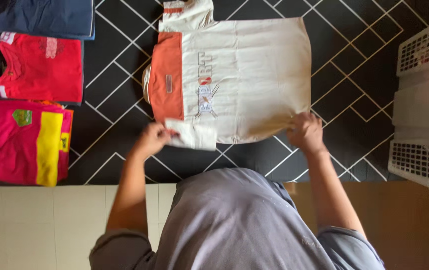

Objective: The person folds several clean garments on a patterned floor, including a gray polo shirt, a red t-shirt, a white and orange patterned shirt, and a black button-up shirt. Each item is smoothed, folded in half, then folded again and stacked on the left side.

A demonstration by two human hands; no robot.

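On black mat (pixel 364 75), both hands pinch cream shirt (pixel 254 75) edge

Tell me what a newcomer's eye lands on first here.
The cream shirt with an orange panel, spread flat on the black patterned mat at centre. The left hand pinches its sleeve and the right hand grips its hem. At far left lie folded shirts, a red one above a pink and yellow one; a white basket stands right.

Black patterned mat (pixel 359 60) bears cream shirt (pixel 254 75), folded shirts (pixel 39 67)
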